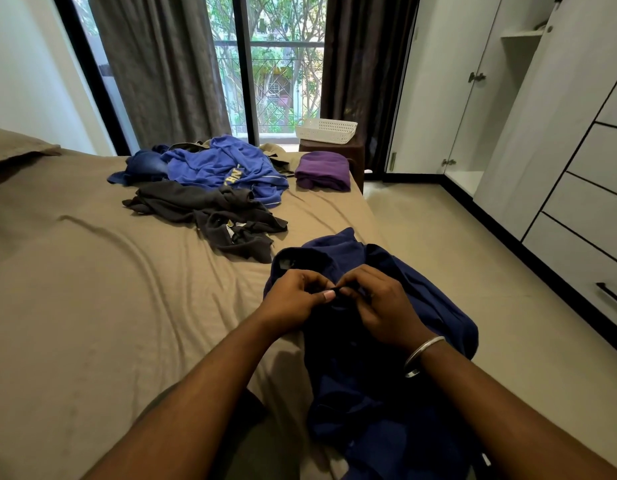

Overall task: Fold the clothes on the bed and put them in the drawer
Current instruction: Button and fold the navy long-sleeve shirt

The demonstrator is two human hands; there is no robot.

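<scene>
Both hands — left hand point(296, 296), right hand point(376, 303) — pinch the navy shirt point(438, 306), fingers clamped at its placket. Likely buttoning — folding comes next.

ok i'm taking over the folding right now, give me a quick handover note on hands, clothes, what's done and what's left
Left hand and right hand: both pinch the front of the navy shirt, which drapes over the near edge of the bed.
Done: the purple garment lies folded at the far corner.
Left: fold the navy shirt, the black garment, the blue jersey and the denim piece, then put everything in a drawer; those in view are closed.
</scene>
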